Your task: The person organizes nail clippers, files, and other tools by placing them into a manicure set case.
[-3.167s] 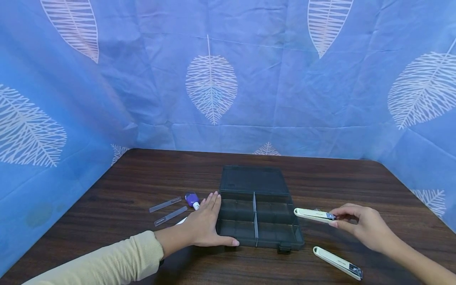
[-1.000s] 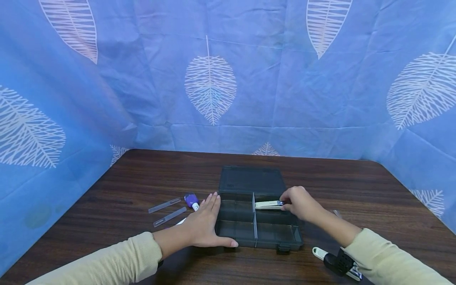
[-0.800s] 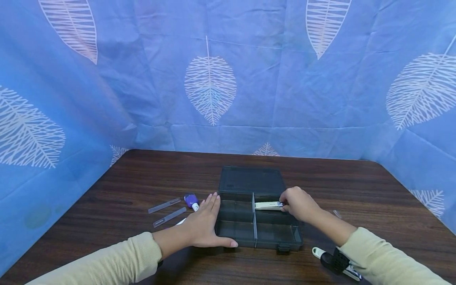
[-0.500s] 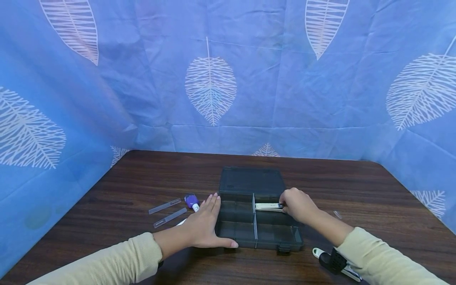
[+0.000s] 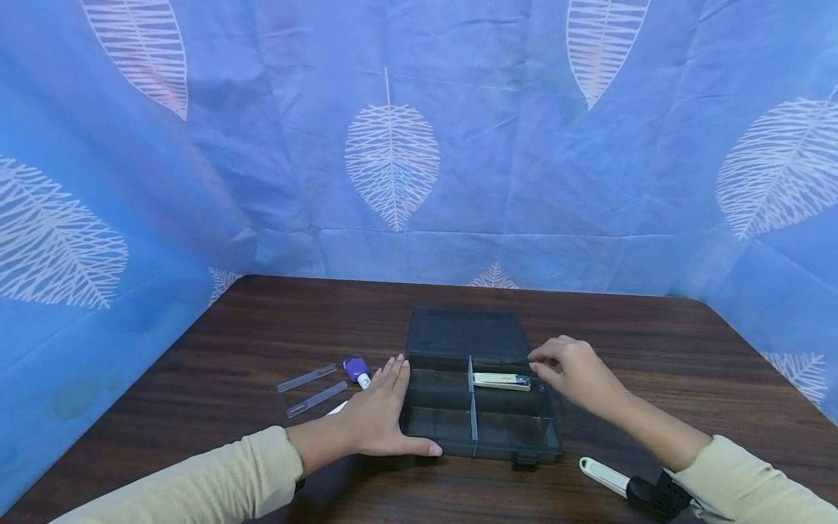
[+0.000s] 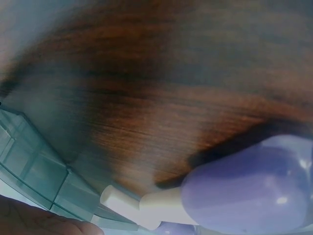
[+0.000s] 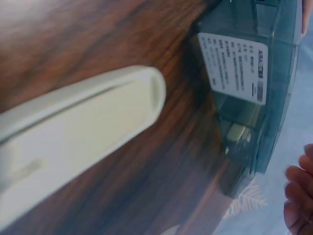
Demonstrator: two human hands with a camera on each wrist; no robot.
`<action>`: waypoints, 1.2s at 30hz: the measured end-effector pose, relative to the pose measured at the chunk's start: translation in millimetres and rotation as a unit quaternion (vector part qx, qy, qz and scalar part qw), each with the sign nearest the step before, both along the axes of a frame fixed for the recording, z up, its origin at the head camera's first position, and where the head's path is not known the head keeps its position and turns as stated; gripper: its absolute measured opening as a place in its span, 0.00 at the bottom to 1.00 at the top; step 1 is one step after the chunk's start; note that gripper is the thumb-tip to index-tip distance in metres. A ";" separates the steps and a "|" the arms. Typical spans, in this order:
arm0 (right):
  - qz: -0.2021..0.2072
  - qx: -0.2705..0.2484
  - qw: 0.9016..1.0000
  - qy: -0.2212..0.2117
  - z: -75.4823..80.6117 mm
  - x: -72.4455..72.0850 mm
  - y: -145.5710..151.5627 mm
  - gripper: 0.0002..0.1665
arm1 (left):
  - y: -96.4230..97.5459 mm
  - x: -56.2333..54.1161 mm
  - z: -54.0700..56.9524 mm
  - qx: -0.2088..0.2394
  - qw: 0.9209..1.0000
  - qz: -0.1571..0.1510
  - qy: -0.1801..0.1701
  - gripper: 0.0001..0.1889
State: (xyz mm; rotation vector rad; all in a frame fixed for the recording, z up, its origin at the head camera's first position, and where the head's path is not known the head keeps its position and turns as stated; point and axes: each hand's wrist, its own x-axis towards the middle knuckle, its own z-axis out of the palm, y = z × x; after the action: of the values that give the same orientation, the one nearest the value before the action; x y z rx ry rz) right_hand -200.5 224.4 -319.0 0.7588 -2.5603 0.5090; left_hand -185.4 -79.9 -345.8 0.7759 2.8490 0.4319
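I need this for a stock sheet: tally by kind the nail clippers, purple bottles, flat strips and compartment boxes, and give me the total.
Nail clippers: 2
Purple bottles: 2, one mostly out of the left wrist view
Flat translucent strips: 2
Compartment box: 1
Total: 7

Draped booth (image 5: 497, 167): leaf-print cloth (image 5: 288, 160), table (image 5: 314, 313)
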 end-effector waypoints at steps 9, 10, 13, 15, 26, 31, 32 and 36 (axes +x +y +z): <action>-0.028 -0.033 0.998 0.052 -6.6 16.6 20.8 0.10 | 0.8 -0.2 -0.7 -0.001 1.000 0.001 -0.001 0.61; -0.034 -0.032 0.998 0.051 -6.9 18.7 23.0 0.10 | 0.8 -0.2 -0.9 -0.001 1.000 0.001 0.000 0.62; -0.051 -0.033 0.997 0.048 -8.4 25.1 29.9 0.11 | 0.9 -0.2 -1.3 0.000 1.000 0.002 0.000 0.62; -0.061 -0.034 0.996 0.046 -10.3 29.8 35.2 0.11 | 1.0 -0.4 -1.6 -0.001 1.000 0.003 -0.001 0.62; -0.097 -0.047 0.993 0.038 -24.4 52.0 64.3 0.13 | 1.7 -0.7 -0.5 -0.004 1.000 0.001 0.001 0.62; -0.126 -0.058 0.990 -0.002 -34.4 63.0 75.5 0.14 | 1.8 -0.4 0.3 -0.004 1.000 0.002 -0.002 0.62; -0.133 -0.060 0.989 -0.010 -36.4 65.6 77.4 0.15 | 1.9 -0.4 0.5 -0.004 1.000 0.002 -0.003 0.62; -0.153 -0.060 0.986 -0.037 -43.7 75.2 83.4 0.16 | 2.2 -0.3 1.8 -0.011 1.000 0.002 -0.005 0.62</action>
State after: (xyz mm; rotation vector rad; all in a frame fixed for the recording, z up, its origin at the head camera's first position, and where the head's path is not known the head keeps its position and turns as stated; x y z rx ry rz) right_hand -125.3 307.8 -362.7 0.3009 -2.6211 0.5927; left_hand -185.7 -77.7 -344.0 0.7628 2.8408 0.4030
